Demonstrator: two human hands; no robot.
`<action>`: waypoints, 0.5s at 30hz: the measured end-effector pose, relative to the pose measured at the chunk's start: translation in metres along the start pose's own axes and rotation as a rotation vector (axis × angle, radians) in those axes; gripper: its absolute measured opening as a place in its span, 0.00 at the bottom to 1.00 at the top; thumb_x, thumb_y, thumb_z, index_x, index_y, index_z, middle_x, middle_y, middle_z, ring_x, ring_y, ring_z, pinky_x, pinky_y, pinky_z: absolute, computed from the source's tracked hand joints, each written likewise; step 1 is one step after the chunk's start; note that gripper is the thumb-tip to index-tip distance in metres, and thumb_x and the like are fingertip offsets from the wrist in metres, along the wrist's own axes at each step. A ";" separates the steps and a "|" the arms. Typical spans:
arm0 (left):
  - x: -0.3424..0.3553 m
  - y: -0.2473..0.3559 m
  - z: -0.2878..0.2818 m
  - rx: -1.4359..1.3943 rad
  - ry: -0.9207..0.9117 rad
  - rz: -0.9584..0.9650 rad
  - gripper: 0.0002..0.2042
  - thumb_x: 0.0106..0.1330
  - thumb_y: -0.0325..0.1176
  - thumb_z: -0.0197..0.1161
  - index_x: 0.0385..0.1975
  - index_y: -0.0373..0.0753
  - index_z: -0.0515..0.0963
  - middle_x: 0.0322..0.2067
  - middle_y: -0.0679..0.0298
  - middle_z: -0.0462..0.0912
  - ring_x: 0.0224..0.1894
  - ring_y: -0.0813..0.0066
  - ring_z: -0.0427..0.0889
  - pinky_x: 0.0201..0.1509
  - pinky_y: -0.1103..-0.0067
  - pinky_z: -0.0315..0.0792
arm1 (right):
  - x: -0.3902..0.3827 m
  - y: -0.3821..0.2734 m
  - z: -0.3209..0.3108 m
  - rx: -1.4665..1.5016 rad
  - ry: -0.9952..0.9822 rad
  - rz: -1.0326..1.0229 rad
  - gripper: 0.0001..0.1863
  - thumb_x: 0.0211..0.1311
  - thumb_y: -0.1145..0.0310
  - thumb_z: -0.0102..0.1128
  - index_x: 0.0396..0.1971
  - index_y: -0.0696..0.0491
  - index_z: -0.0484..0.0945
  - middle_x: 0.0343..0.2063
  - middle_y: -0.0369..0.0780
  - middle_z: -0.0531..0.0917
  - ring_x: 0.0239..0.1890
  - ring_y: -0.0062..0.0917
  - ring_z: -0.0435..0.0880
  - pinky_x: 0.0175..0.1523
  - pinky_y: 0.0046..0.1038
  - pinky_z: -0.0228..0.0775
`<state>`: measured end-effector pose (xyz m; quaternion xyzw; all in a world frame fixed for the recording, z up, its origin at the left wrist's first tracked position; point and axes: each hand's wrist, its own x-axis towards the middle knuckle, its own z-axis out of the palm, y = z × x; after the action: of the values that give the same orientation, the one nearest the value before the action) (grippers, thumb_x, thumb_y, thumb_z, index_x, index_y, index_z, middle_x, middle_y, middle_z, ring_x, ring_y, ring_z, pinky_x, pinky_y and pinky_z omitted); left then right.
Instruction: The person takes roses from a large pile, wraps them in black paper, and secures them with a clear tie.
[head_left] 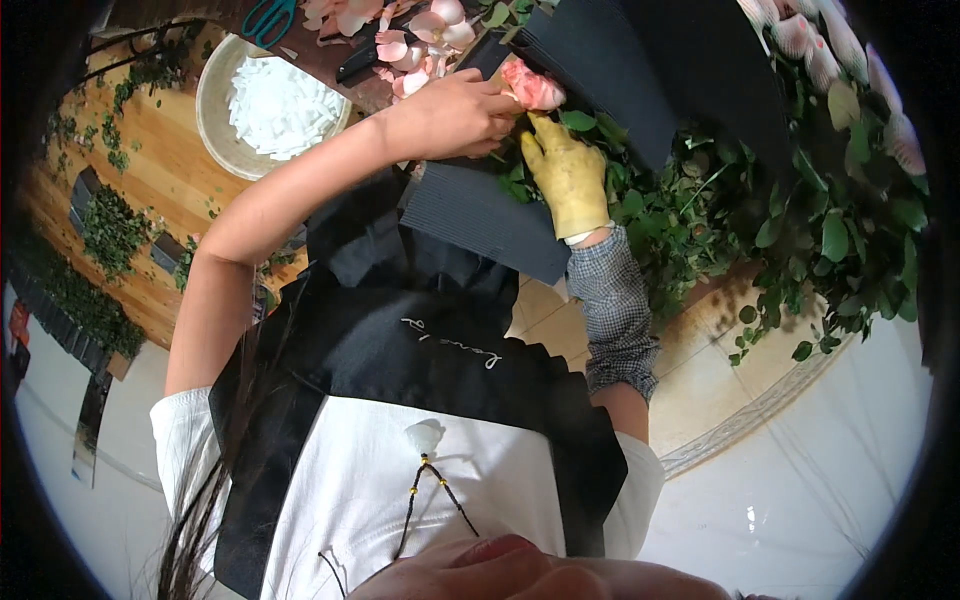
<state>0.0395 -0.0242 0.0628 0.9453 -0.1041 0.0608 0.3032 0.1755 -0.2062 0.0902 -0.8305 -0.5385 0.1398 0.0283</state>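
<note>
A pink rose (532, 86) with an open head is between my two hands at the top of the view. My bare left hand (455, 115) reaches it from the left, its fingers curled and closed at the bloom's edge. Just below the bloom is my right hand (568, 182) in a yellow glove, its fingers closed around the rose's base; the stem is hidden. Loose pink petals (440, 28) are scattered beyond my left hand. Black corrugated sheet (480, 215) lies under and in front of my hands, with green leaves around the glove.
A round basin (208, 110) of small white tubes stands at the left. Teal-handled scissors (268, 22) lie at the top. Leafy stems (690, 200) pile up at the right, below pink roses in white netting (822, 60). Leaf clippings (112, 225) litter the wooden surface at far left.
</note>
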 end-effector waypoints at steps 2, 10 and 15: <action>0.001 0.001 0.001 0.003 -0.013 -0.037 0.12 0.60 0.40 0.69 0.39 0.42 0.85 0.46 0.71 0.81 0.50 0.73 0.79 0.49 0.74 0.70 | -0.001 -0.001 -0.002 -0.164 0.076 -0.022 0.10 0.68 0.58 0.61 0.38 0.48 0.84 0.24 0.41 0.87 0.24 0.36 0.87 0.31 0.37 0.79; -0.005 -0.007 0.003 -0.524 0.168 -0.299 0.13 0.62 0.36 0.73 0.42 0.38 0.86 0.45 0.63 0.87 0.49 0.61 0.81 0.57 0.68 0.73 | 0.000 0.017 0.010 -0.060 0.053 -0.048 0.15 0.66 0.56 0.65 0.41 0.52 0.86 0.18 0.43 0.84 0.20 0.38 0.85 0.29 0.37 0.79; 0.016 -0.013 0.031 -0.167 0.364 -0.596 0.32 0.52 0.51 0.79 0.57 0.48 0.81 0.65 0.42 0.67 0.65 0.40 0.66 0.67 0.58 0.67 | -0.006 0.017 0.008 -0.045 0.005 -0.012 0.17 0.65 0.58 0.66 0.48 0.51 0.85 0.21 0.44 0.86 0.22 0.39 0.85 0.32 0.39 0.80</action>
<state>0.0601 -0.0341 0.0335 0.8797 0.2272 0.1282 0.3976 0.1862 -0.2194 0.0800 -0.8281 -0.5463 0.1252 0.0119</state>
